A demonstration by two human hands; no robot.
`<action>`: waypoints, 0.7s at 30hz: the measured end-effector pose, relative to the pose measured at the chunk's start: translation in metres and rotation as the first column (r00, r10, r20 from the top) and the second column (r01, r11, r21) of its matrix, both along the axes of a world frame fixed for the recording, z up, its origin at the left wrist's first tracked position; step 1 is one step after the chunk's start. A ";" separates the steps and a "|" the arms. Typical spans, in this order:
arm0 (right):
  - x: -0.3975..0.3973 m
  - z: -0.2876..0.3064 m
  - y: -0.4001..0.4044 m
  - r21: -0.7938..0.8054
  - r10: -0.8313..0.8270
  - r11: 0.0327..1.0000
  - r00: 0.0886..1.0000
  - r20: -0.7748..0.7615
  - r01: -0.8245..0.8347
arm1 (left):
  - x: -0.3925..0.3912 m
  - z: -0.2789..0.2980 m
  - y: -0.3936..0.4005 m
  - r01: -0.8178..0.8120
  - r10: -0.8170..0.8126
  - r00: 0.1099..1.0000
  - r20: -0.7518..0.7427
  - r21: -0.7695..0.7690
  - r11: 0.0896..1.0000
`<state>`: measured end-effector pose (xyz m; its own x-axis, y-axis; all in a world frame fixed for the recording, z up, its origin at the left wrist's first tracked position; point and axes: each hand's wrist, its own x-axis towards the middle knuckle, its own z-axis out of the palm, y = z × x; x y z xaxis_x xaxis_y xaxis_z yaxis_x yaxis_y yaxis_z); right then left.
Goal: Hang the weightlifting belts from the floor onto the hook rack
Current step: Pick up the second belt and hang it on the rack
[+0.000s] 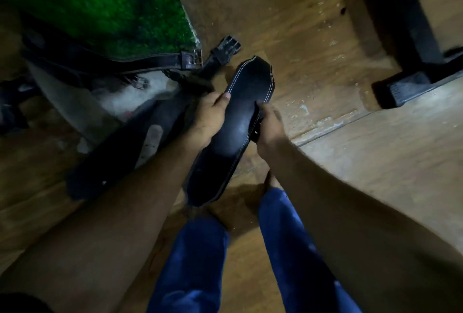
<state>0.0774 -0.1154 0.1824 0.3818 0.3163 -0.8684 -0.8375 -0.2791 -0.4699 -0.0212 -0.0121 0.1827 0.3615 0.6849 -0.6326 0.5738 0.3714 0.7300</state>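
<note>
I hold a wide black leather weightlifting belt (pixel 240 110) with white stitching above the wooden floor. My left hand (pixel 210 117) grips its left edge, thumb on top. My right hand (pixel 269 125) grips its right edge near a strap. More black belts (pixel 120 62) with metal buckles lie in a heap on the floor to the left, one broad belt (pixel 130 147) stretching toward me. The hook rack is not in view.
A green artificial turf mat (pixel 100 2) covers the floor at the top left. A black metal equipment frame with a rubber foot (pixel 411 84) stands at the upper right. My legs in blue trousers (pixel 288 250) are below the belt.
</note>
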 end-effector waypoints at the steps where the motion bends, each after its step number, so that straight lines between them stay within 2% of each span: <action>1: 0.002 0.020 0.007 0.040 0.017 0.999 1.000 0.009 -0.018 | -0.001 0.014 0.003 -0.036 0.036 0.999 0.012 -0.015 0.999; 4: 0.009 0.096 0.029 0.193 0.146 0.972 0.988 -0.039 -0.136 | 0.004 0.099 0.008 -0.149 0.153 0.985 0.082 -0.049 0.988; 6: 0.014 0.144 0.035 0.270 0.201 0.946 0.979 -0.046 -0.181 | 0.008 0.158 0.009 -0.167 0.174 0.976 0.134 -0.059 0.984; 11: 0.007 0.282 0.043 0.313 0.369 0.877 0.928 0.046 -0.364 | 0.004 0.293 0.035 -0.269 0.290 0.933 0.214 -0.123 0.955; 15: -0.001 0.386 0.045 0.378 0.494 0.767 0.853 0.168 -0.518 | -0.015 0.390 0.040 -0.307 0.303 0.894 0.330 -0.044 0.951; 17: -0.007 0.442 0.049 0.364 0.491 0.745 0.828 0.269 -0.560 | -0.030 0.439 0.038 -0.314 0.297 0.861 0.414 -0.030 0.949; 21: -0.017 0.539 0.070 0.413 0.309 0.743 0.817 0.487 -0.526 | -0.062 0.530 0.035 -0.311 0.243 0.840 0.485 0.064 0.948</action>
